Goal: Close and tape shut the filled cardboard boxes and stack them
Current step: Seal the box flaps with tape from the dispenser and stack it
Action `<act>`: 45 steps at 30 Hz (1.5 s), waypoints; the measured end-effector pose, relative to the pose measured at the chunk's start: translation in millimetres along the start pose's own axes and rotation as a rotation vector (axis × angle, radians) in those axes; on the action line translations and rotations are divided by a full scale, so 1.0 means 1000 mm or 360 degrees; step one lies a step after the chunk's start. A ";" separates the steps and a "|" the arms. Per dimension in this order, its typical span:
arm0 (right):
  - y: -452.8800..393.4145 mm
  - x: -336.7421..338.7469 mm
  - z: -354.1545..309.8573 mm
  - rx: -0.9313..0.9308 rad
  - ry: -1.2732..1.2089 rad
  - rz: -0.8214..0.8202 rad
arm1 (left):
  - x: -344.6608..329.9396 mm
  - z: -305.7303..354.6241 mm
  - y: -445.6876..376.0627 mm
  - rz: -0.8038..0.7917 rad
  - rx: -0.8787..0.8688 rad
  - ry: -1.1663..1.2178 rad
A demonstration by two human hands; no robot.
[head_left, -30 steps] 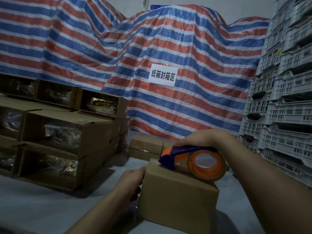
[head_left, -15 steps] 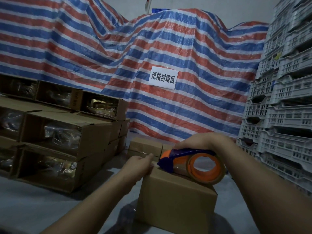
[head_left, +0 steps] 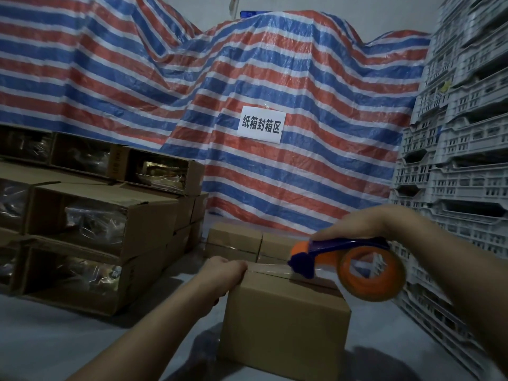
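Closed box on the grey floor before me, its long axis running left to right, top seam likewise; my left hand curls over the top left edge, pinning the tape end; my right hand grips the dispenser from above, nose pointing left, roll tilted off the right end; a clear strip spans between them, faint in dim light; fingertips hidden behind box and handle; open boxes stacked at left; two sealed boxes behind, partly hidden.

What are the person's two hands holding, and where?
Right hand grips the tape dispenser by its top handle; left hand pins the tape end at the box's left top edge.
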State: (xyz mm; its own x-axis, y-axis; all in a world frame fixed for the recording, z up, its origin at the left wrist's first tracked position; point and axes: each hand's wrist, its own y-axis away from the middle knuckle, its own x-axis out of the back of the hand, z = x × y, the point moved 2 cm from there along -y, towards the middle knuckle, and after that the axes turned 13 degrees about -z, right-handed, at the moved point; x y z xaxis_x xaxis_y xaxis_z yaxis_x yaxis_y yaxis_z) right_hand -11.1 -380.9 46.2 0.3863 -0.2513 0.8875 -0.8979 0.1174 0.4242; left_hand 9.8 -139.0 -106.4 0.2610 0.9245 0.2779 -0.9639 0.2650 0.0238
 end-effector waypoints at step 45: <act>-0.006 -0.012 0.105 -0.0072 0.0071 0.0087 | -0.077 0.028 0.040 -0.0049 -0.0685 -0.1903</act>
State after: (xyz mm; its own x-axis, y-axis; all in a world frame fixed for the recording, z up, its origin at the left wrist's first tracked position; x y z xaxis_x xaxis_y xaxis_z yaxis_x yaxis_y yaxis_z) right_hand -32.3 -479.8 14.1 0.3471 -0.2006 0.9161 -0.9078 0.1734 0.3819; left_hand -49.9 -207.2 -100.0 -0.1428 0.1529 0.9779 -0.8052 0.5566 -0.2046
